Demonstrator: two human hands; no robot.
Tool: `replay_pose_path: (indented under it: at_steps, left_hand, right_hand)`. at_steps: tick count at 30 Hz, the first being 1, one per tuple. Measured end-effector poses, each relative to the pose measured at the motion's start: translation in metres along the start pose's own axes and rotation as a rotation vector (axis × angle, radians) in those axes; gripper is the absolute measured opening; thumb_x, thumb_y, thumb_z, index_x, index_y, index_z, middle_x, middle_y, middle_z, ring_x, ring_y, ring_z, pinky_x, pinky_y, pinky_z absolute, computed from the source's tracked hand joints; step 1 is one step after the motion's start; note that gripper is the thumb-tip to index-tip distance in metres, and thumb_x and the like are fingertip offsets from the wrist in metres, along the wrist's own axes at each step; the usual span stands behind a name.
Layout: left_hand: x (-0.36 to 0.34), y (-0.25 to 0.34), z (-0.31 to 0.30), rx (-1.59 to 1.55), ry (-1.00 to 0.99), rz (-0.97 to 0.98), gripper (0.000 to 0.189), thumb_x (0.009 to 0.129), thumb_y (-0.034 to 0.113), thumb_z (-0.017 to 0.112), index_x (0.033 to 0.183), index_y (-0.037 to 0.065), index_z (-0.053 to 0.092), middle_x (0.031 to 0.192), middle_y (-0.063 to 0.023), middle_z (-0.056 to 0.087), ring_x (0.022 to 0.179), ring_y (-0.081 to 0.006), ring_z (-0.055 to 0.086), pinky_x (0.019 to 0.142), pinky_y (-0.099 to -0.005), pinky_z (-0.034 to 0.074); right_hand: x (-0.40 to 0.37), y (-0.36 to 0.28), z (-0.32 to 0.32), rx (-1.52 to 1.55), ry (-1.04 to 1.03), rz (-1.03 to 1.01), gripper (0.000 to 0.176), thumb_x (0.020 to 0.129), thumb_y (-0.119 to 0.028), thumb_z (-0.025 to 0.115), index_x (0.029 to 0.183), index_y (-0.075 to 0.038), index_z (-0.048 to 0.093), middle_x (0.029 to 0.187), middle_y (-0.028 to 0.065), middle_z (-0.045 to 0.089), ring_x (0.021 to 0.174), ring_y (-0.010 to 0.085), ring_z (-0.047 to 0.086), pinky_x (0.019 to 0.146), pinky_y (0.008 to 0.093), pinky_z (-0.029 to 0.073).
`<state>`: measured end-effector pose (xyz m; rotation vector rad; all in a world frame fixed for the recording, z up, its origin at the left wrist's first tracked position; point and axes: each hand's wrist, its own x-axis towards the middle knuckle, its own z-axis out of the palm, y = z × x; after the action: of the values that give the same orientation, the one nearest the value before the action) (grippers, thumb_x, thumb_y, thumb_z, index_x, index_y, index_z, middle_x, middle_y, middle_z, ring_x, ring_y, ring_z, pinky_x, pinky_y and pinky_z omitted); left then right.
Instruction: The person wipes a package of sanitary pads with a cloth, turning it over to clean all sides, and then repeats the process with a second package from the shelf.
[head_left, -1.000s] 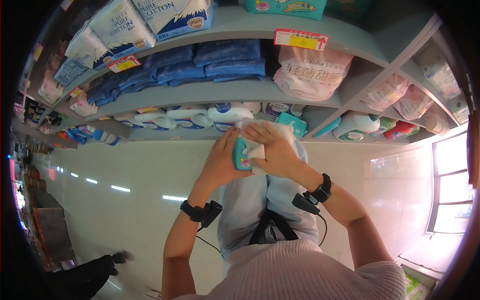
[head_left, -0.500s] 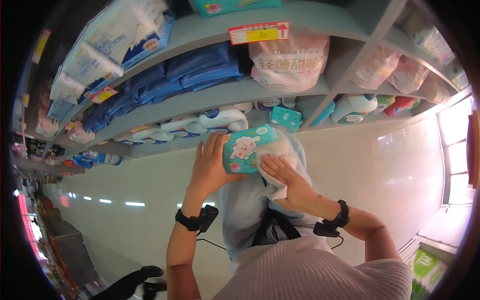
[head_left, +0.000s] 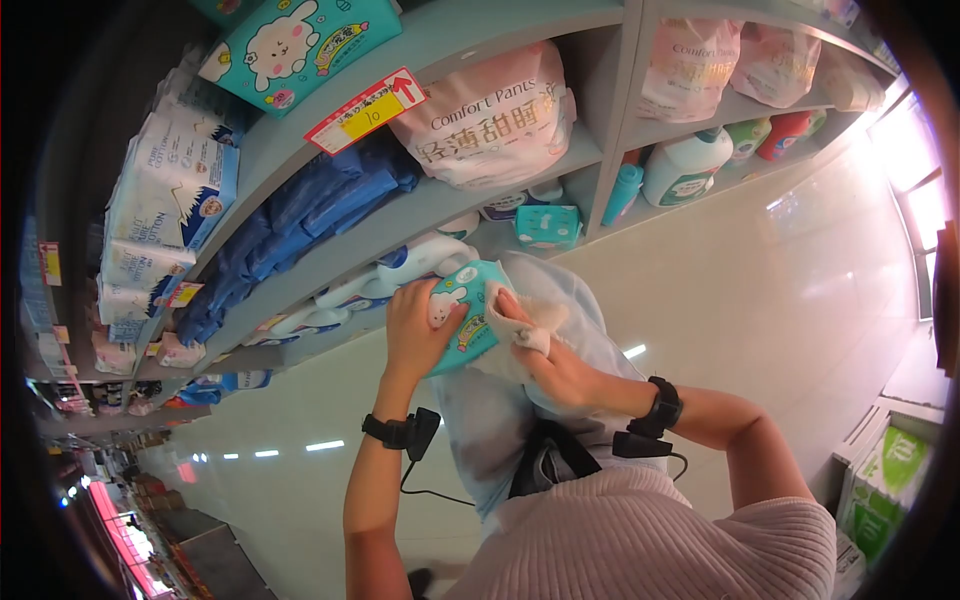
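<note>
My left hand (head_left: 415, 335) grips a teal package (head_left: 478, 343) with a white cartoon animal on its front, thumb across the face and fingers behind the left side. The package is tilted in front of my knees. A whitish cloth (head_left: 545, 318) is bunched in my right hand (head_left: 568, 378), its fingers wrapped in the folds. That cloth lies against the package's right edge. Which part of the package the covered fingertips touch is hidden.
Grey shelves ahead carry pink Comfort Pants bags (head_left: 490, 115), blue packs (head_left: 300, 210), white cotton packs (head_left: 175, 165) and a similar teal package (head_left: 310, 50). Bottles (head_left: 688, 168) and a small teal pack (head_left: 548, 227) stand on the lowest shelf, beside the shiny floor (head_left: 720, 290).
The package has turned in my left hand, whose thumb now lies across its front. My right hand has shifted the cloth from the front face to the right edge. The camera view has turned.
</note>
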<state>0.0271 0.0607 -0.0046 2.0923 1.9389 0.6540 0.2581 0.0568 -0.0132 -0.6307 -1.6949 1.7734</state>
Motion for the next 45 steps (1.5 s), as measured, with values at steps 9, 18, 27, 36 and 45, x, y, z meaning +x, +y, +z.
replay_pose_path:
  at_steps: [9, 18, 27, 36, 45]
  left_hand:
    - [-0.004, 0.001, 0.000, -0.034, -0.010, -0.004, 0.045, 0.076, 0.032, 0.072, 0.109, 0.005, 0.057, 0.105, -0.0120, 0.059, 0.096, -0.0325, 0.052, 0.084, -0.0420, 0.040]
    - [-0.009, 0.002, 0.005, -0.044, 0.062, -0.052, 0.043, 0.076, 0.032, 0.073, 0.106, 0.005, 0.058, 0.101, -0.0111, 0.060, 0.093, -0.0320, 0.052, 0.082, -0.0419, 0.040]
    - [-0.010, 0.003, 0.009, -0.030, 0.096, -0.049, 0.044, 0.076, 0.037, 0.071, 0.104, 0.005, 0.059, 0.103, -0.0105, 0.060, 0.097, -0.0304, 0.051, 0.087, -0.0427, 0.038]
    - [-0.029, 0.040, -0.012, 0.213, -0.123, 0.092, 0.089, 0.070, 0.040, 0.076, 0.139, 0.007, 0.031, 0.141, -0.0155, 0.035, 0.132, -0.0323, 0.032, 0.109, -0.0597, 0.011]
    - [-0.023, 0.043, -0.023, 0.145, -0.211, 0.112, 0.109, 0.054, 0.032, 0.087, 0.143, 0.013, 0.027, 0.136, -0.0172, 0.033, 0.130, -0.0356, 0.029, 0.108, -0.0612, 0.014]
  right_hand:
    - [0.055, 0.015, -0.020, 0.192, 0.112, 0.388, 0.054, 0.096, -0.039, 0.032, 0.133, -0.001, 0.039, 0.123, 0.0122, 0.049, 0.114, 0.0221, 0.047, 0.099, 0.0339, 0.035]
    - [0.048, 0.015, -0.011, 0.215, 0.119, 0.485, 0.058, 0.094, -0.044, 0.033, 0.131, 0.000, 0.041, 0.125, 0.0155, 0.050, 0.114, 0.0258, 0.049, 0.097, 0.0352, 0.038]
    - [-0.019, -0.027, 0.014, 0.130, -0.097, 0.563, 0.061, 0.096, -0.024, 0.032, 0.148, -0.002, 0.009, 0.155, 0.0199, 0.003, 0.144, 0.0299, -0.001, 0.115, 0.0342, 0.008]
    - [-0.030, -0.005, 0.018, 0.045, 0.017, 0.296, 0.061, 0.097, -0.024, 0.031, 0.148, -0.001, 0.008, 0.156, 0.0171, 0.001, 0.144, 0.0274, 0.000, 0.116, 0.0340, 0.007]
    - [-0.021, -0.009, 0.017, 0.034, 0.037, 0.225, 0.060, 0.096, -0.024, 0.033, 0.148, -0.001, 0.012, 0.156, 0.0150, 0.002, 0.145, 0.0257, -0.001, 0.116, 0.0333, 0.006]
